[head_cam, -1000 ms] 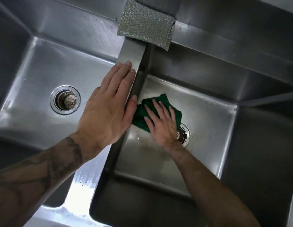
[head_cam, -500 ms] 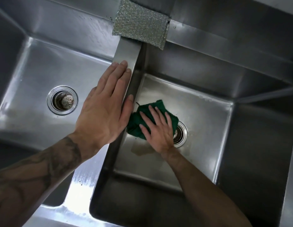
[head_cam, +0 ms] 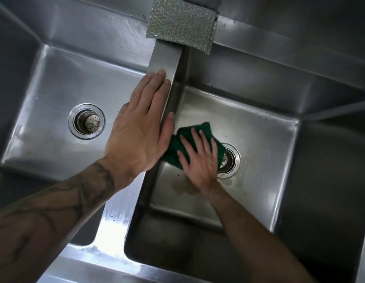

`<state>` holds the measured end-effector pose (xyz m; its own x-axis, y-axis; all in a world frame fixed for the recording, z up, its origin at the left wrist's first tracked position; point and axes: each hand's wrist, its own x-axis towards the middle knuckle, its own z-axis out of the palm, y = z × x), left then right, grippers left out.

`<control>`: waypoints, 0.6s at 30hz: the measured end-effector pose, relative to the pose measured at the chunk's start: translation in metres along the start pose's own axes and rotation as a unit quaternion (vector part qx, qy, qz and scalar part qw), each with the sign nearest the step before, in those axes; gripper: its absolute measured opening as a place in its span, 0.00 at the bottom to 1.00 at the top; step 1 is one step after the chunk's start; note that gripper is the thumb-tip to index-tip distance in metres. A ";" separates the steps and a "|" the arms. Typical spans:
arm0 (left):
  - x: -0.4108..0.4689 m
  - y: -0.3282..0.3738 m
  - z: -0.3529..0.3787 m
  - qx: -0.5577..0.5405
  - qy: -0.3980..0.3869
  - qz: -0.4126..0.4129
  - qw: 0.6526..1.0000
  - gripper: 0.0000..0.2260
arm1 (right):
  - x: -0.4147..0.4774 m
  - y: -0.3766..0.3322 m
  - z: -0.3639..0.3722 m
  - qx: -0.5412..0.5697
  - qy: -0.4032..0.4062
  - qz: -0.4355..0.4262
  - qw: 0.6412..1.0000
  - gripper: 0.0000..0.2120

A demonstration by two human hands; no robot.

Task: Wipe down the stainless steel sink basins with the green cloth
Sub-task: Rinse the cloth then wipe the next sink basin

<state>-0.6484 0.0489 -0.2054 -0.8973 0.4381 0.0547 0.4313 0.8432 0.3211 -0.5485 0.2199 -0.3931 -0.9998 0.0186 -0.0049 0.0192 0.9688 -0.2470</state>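
Two stainless steel basins lie below me, split by a steel divider [head_cam: 167, 58]. My right hand [head_cam: 200, 160] presses flat, fingers spread, on the crumpled green cloth [head_cam: 194, 129] on the floor of the right basin [head_cam: 263, 144], just left of its drain [head_cam: 228, 160]. My left hand [head_cam: 140, 129] rests flat on the divider, fingers together, holding nothing; its thumb hangs over the right basin's edge. The left basin [head_cam: 44, 103] shows its drain strainer [head_cam: 87, 121].
A silver scouring pad [head_cam: 180, 22] lies on the back rim at the head of the divider. A brownish wet patch [head_cam: 183, 186] sits on the right basin floor beside my right wrist. The front rim [head_cam: 108, 264] runs along the bottom.
My right hand has slid the green cloth toward me and to the right, closer to the drain. My left hand stays on the divider.
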 end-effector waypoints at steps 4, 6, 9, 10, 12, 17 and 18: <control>0.000 0.000 0.001 0.004 -0.001 -0.001 1.000 0.27 | 0.054 0.011 -0.004 -0.007 -0.002 0.119 0.993 0.28; 0.000 0.000 0.001 0.010 -0.003 -0.001 1.000 0.27 | 0.050 -0.003 -0.001 -0.012 -0.012 0.129 0.991 0.28; 0.001 0.000 0.000 0.006 -0.001 0.002 1.000 0.27 | 0.004 -0.026 0.004 -0.002 -0.015 0.051 0.999 0.26; 0.000 0.001 -0.001 0.005 -0.001 -0.001 1.000 0.27 | -0.013 -0.027 0.004 0.006 -0.015 0.019 1.000 0.25; 0.000 0.001 -0.001 0.002 0.001 -0.004 1.000 0.27 | -0.019 -0.015 0.001 0.016 -0.014 -0.037 0.999 0.23; -0.003 0.001 -0.001 0.000 0.028 -0.002 1.000 0.25 | 0.038 0.015 -0.007 -0.023 -0.012 0.062 0.998 0.25; -0.005 0.002 -0.001 0.006 0.030 -0.003 1.000 0.25 | 0.044 0.011 -0.006 -0.014 -0.014 0.092 0.996 0.25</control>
<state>-0.6434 0.0482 -0.2046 -0.9035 0.4142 0.1096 0.4270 0.8494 0.3101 -0.5925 0.2334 -0.3900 -0.9789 0.1905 -0.0742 0.2022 0.9563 -0.2114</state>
